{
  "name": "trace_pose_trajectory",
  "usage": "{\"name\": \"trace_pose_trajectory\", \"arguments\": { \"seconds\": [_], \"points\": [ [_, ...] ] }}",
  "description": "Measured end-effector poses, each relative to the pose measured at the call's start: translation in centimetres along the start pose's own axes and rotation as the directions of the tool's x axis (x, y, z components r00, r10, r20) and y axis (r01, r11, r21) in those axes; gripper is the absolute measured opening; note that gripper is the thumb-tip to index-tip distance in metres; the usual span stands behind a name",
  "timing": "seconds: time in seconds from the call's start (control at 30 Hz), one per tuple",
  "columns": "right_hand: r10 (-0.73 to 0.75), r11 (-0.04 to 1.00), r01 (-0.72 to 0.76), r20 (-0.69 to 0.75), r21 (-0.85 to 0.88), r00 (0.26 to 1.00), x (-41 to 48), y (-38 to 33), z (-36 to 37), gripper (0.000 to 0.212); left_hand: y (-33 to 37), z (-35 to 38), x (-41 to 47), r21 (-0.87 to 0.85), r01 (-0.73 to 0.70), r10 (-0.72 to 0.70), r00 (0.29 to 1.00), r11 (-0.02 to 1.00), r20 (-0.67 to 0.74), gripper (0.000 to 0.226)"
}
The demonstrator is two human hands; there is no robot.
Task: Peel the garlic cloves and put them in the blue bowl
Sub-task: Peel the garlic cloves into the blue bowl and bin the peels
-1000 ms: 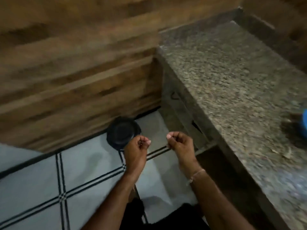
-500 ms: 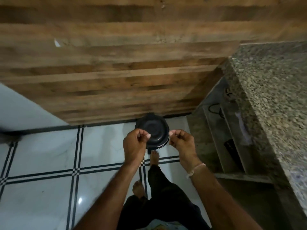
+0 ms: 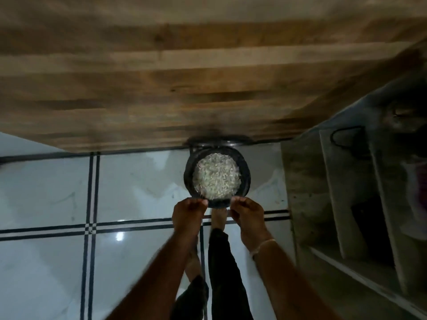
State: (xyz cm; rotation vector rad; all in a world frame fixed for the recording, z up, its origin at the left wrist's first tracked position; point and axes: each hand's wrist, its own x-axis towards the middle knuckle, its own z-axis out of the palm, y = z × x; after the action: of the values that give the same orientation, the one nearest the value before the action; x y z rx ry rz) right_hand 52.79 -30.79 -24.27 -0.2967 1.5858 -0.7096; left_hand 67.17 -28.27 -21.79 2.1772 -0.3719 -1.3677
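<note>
On the floor at far left, glossy pale tiles (image 3: 46, 192) with a faint marbled sheen and one small glare spot; paired dark stripes (image 3: 92, 192) cross them in a grid. Behind, a wall of horizontal wood-grain planks (image 3: 161, 77), brown, in bands of light and dark. Left hand (image 3: 188, 214): forearm reaching forward and down, back of hand up, fingers bunched in toward the thumb at the near rim of the bin. The blur hides whether anything is pinched there. Bin (image 3: 246, 179): round, black, smooth, standing against the foot of the plank wall, with its lid (image 3: 217, 142) tipped up and back against the planks. Inside it, a heap of pale, thin, papery scraps (image 3: 217, 179), apparently garlic skins, filling most of the opening. A bare foot (image 3: 218, 218) sits at the bin's base between the two hands, with a dark trouser leg (image 3: 221, 273) below it. Right hand (image 3: 248, 215): mirror of the left, back up, fingers curled to the thumb just over the near rim; cannot tell if it has hold of anything. A thin light band (image 3: 263, 245) circles that wrist. At right, rough grey shelving (image 3: 335, 204) with upright dividers, dim inside; a dark looped cord (image 3: 346, 135) lies at its top.
</note>
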Motion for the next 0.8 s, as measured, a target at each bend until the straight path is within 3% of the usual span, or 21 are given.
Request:
{"name": "trace_pose_trajectory", "arguments": {
  "seconds": [0.07,0.17,0.23,0.3,0.37,0.47,0.53,0.6,0.63,0.67,0.73,0.8],
  "points": [
    [0.034,0.999,-0.033,-0.028,0.013,0.999,5.8,1.7,1.3,0.013,-0.7,3.2,5.2,-0.045,0.114,-0.114,0.993,0.992,0.015,0.027],
    [0.062,0.998,-0.061,-0.032,0.02,0.998,13.7,4.4,2.5,0.014,-1.8,7.4,11.7,-0.141,0.287,-0.28,0.958,0.948,0.068,0.004],
    [0.107,0.993,-0.105,-0.049,0.057,0.993,17.8,6.1,2.9,0.016,-2.5,9.5,15.1,-0.257,0.382,-0.372,0.924,0.888,0.09,0.007],
    [0.154,0.987,-0.148,-0.09,0.067,0.984,20.3,7.2,2.8,0.024,-3.2,10.7,17.2,-0.287,0.403,-0.393,0.915,0.869,0.094,0.018],
    [0.165,0.986,-0.164,-0.126,0.02,0.978,21.2,7.1,2.4,0.032,-3.6,11.3,18.1,-0.282,0.401,-0.407,0.913,0.872,0.04,0.009],
    [0.055,0.994,-0.065,-0.118,-0.086,0.992,20.1,6.4,2.7,0.03,-4.1,11.6,18.4,-0.255,0.399,-0.408,0.913,0.881,0.019,0.016],
    [-0.04,0.987,0.043,0.027,-0.154,0.999,18.1,6.7,3.4,0.013,-2.9,12.1,17.8,-0.311,0.47,-0.437,0.883,0.826,0.172,0.025],
    [-0.039,0.951,0.117,0.265,-0.287,0.964,16.9,7.5,3.4,0.045,-1.2,12.2,16.7,-0.325,0.561,-0.455,0.819,0.761,0.348,0.022],
    [-0.022,0.924,0.13,0.29,-0.359,0.957,16.8,7.5,3.3,0.051,-0.5,12.0,16.2,-0.322,0.593,-0.454,0.79,0.738,0.413,0.021],
    [-0.009,0.91,0.102,0.226,-0.401,0.974,16.8,7.4,2.9,0.05,0.0,11.7,15.4,-0.312,0.596,-0.446,0.782,0.74,0.436,0.02],
    [0.022,0.941,0.025,0.135,-0.338,0.991,15.1,5.7,3.0,0.05,0.7,10.9,13.5,-0.339,0.574,-0.422,0.8,0.746,0.427,0.021],
    [-0.036,0.937,0.109,0.219,-0.333,0.975,12.3,4.2,3.4,0.064,2.1,9.8,10.4,-0.283,0.543,-0.391,0.804,0.791,0.448,0.026]
  ]
}}
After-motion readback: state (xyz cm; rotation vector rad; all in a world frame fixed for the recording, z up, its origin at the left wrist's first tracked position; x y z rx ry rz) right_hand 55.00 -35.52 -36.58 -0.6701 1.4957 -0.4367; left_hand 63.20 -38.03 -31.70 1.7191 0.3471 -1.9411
